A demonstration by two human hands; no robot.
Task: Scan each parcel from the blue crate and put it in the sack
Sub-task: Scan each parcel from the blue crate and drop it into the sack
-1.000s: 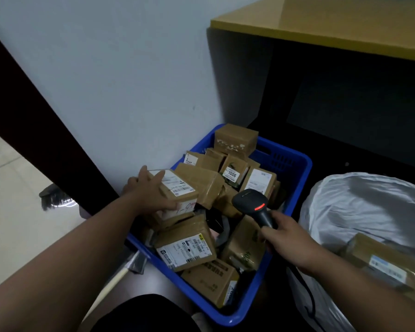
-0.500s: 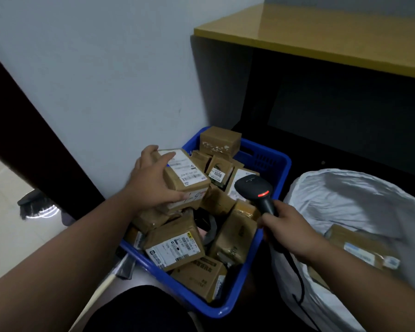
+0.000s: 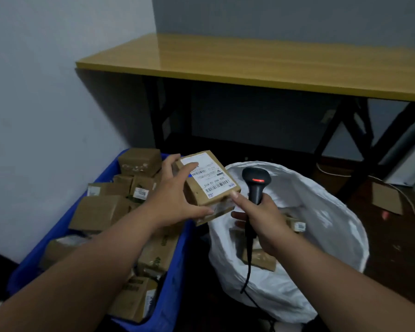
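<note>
Parcel held label-up between blue crate and sack, gripped by left hand with fingers curled round its far edge, steadied by right hand thumb while remaining fingers clasp scanner, evidently exposing barcode.

Matt brown cardboard parcel, glossy white plastic sack, blue plastic crate, glossy yellow tabletop.
</note>
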